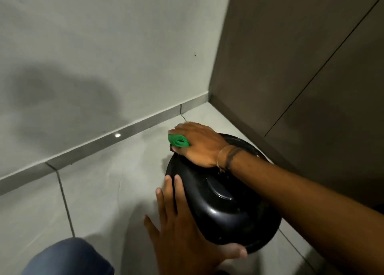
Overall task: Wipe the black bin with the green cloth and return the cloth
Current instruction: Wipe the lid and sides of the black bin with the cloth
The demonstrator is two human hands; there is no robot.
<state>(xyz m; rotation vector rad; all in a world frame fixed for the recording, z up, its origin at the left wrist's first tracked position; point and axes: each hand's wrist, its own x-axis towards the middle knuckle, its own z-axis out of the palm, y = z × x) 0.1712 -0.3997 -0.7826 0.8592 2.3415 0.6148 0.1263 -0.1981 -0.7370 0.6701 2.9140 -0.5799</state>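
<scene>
From my feed, the glossy black plastic bin with a rounded domed lid (220, 200) sits on the pale grey tiled floor (93, 191), tucked into the corner where the light grey wall (104, 46) meets a dark brown panel (301, 56). I see it from above, so mostly the lid shows, with a raised hump down its middle catching the light.

The folded bright green cloth (178, 140) is at the far rim of the lid, gripped in my right hand (199, 145). That hand lies knuckles-up over the lid's far edge, fingers curled around the cloth so only a folded wad pokes out on the left side by the thumb. I think the cloth is pressed against the rim, but the hand covers the contact and that part is slightly blurred. A thin dark band and a paler one ring the right wrist (228, 156), and the forearm crosses over the right side of the bin.

My left hand (182, 229) is spread wide and flat against the near left side of the lid, fingers pointing away along its curve, thumb hooked under the near edge, holding nothing else.

A darker grey skirting strip (104, 138) runs along the wall's foot. A blue denim knee (68, 258) shows at the bottom left.
</scene>
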